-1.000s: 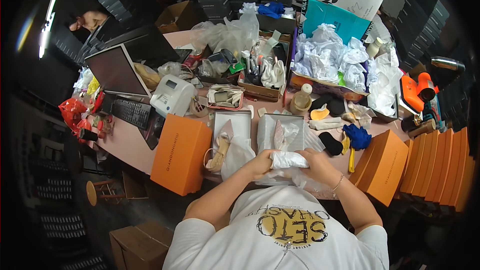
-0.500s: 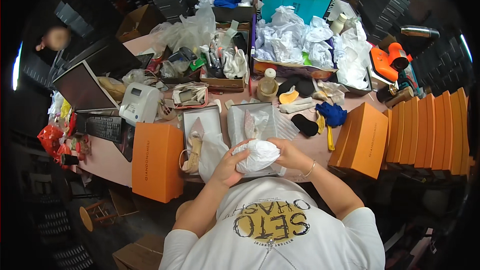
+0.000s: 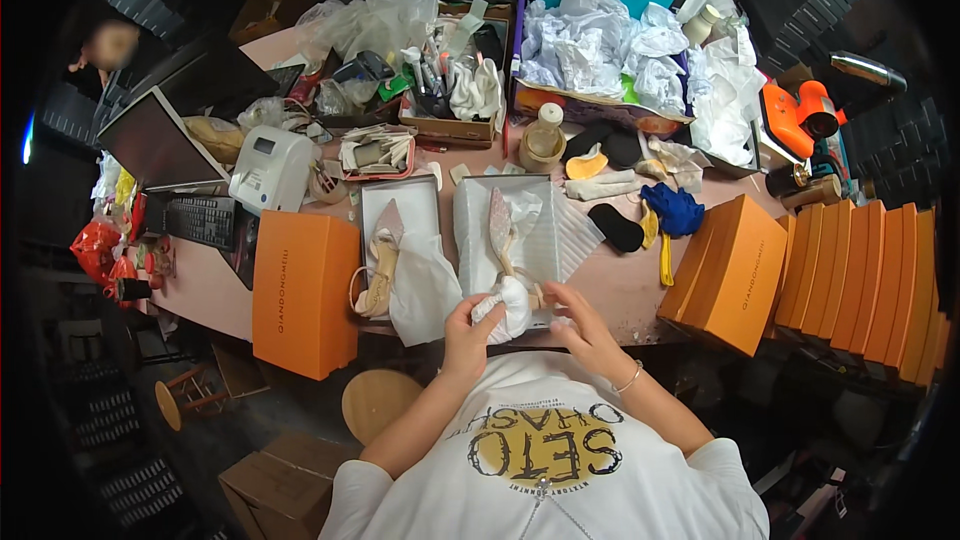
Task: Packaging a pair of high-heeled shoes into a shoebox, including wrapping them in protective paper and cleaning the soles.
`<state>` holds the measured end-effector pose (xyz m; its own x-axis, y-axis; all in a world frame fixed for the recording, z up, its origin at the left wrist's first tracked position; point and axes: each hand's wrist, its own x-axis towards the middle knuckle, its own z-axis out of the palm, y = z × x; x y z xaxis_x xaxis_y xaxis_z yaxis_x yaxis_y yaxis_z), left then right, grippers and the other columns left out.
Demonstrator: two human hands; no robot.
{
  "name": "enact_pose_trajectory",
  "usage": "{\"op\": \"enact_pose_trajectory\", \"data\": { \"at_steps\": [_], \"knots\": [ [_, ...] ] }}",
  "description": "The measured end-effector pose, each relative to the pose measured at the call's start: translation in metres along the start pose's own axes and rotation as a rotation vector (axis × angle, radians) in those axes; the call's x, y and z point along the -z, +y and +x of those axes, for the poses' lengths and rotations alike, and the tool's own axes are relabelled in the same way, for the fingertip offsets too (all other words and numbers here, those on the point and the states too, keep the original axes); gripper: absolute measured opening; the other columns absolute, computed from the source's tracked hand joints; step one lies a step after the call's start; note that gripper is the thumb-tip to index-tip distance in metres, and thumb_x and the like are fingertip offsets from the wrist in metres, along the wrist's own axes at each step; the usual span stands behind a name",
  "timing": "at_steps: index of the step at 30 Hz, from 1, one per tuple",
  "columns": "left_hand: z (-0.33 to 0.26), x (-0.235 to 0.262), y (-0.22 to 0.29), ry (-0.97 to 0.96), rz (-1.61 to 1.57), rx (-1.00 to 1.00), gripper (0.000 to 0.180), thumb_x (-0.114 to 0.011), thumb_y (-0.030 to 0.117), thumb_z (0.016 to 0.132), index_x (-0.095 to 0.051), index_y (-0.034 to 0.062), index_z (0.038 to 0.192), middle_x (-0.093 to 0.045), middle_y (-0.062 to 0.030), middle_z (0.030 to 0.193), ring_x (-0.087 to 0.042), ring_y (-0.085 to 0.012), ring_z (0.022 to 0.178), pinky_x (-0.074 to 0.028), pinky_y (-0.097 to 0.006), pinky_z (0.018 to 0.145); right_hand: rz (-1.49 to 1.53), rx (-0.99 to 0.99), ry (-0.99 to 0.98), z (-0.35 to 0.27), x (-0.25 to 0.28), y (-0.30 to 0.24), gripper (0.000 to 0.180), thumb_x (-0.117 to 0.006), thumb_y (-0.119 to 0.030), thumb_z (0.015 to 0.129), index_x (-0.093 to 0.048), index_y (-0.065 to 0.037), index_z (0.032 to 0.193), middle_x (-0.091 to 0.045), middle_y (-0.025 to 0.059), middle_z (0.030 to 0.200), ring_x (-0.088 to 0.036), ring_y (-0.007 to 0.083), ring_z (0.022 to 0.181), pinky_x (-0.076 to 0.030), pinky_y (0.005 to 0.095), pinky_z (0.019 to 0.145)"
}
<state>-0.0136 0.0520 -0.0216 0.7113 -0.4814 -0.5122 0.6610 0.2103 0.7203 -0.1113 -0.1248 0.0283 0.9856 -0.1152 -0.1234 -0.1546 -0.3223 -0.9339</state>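
A pink pointed-toe strappy shoe (image 3: 499, 222) lies toe-away in a paper-lined shoebox (image 3: 461, 243) in front of me. White tissue paper (image 3: 513, 308) is bunched around its heel end. My left hand (image 3: 468, 338) is closed on this paper from the left, thumb on top. My right hand (image 3: 590, 332) is just right of the paper, fingers apart, fingertips close to the beige ankle strap. Whether they touch it I cannot tell. To the left, the matching shoe (image 3: 384, 244) rests in the other half of the box, beside a loose white sheet (image 3: 424, 292).
Orange shoeboxes stand at left (image 3: 305, 295) and in a row at right (image 3: 735, 275). Behind are a glue jar (image 3: 542, 143), a carton of crumpled paper (image 3: 600, 105), black insoles (image 3: 614, 228) and a blue cloth (image 3: 672, 208). A label printer (image 3: 272, 172) and keyboard (image 3: 200, 223) sit left.
The white paper bundle, earlier between both hands, has moved down to the shoe's heel end. My right hand has come off it to the right. The whole view has shifted slightly.
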Motion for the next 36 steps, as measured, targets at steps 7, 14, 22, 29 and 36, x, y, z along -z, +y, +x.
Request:
{"op": "enact_pose_trajectory", "data": {
  "at_steps": [7,14,22,29,36],
  "knots": [
    [-0.009,-0.051,0.02,-0.207,-0.35,0.242,0.038,-0.061,0.0,0.087,-0.049,0.0014,0.124,-0.057,-0.007,0.111,-0.056,-0.0122,0.098,-0.047,-0.026,0.084,0.024,0.045,0.166,0.008,-0.013,0.003,0.071,-0.067,-0.019,0.083,-0.031,-0.003,0.142,-0.037,0.0238,0.14,-0.038,0.0364,0.13,-0.032,0.0389,0.105],
    [0.065,-0.006,-0.014,0.003,0.598,0.004,0.065,-0.064,0.017,0.088,-0.029,-0.0049,0.139,-0.047,-0.0174,0.133,-0.047,-0.0231,0.122,-0.04,-0.036,0.1,0.064,-0.345,-0.064,-0.04,0.044,0.017,0.057,-0.068,-0.016,0.077,-0.048,-0.006,0.13,-0.058,0.0212,0.113,-0.057,0.0339,0.106,-0.045,0.0388,0.089],
    [0.139,-0.003,-0.051,0.074,1.013,-0.015,0.049,-0.06,0.01,0.084,-0.038,0.0023,0.128,-0.053,-0.0126,0.12,-0.057,-0.0229,0.104,-0.049,-0.038,0.083,-0.059,-0.123,-0.095,-0.04,0.051,0.014,0.034,-0.071,-0.013,0.075,-0.058,-0.003,0.104,-0.061,0.0151,0.099,-0.06,0.0279,0.085,-0.048,0.0366,0.08],
    [0.081,-0.029,0.017,-0.121,0.242,0.198,0.046,-0.054,0.007,0.083,-0.041,0.0041,0.127,-0.056,-0.0097,0.111,-0.059,-0.0202,0.1,-0.05,-0.034,0.083,-0.212,0.239,0.33,0.023,0.07,-0.015,0.035,-0.075,-0.013,0.072,-0.058,-0.005,0.103,-0.06,0.0096,0.093,-0.06,0.0232,0.075,-0.049,0.0328,0.065],
    [0.03,-0.042,0.011,-0.329,0.199,-0.093,0.058,-0.047,0.008,0.086,-0.023,0.0055,0.138,-0.044,-0.011,0.123,-0.051,-0.0196,0.11,-0.045,-0.032,0.093,-0.727,0.106,0.171,0.085,0.013,-0.014,0.042,-0.07,-0.016,0.073,-0.051,-0.011,0.11,-0.055,0.0098,0.096,-0.061,0.029,0.082,-0.051,0.0385,0.064]
  ]
}}
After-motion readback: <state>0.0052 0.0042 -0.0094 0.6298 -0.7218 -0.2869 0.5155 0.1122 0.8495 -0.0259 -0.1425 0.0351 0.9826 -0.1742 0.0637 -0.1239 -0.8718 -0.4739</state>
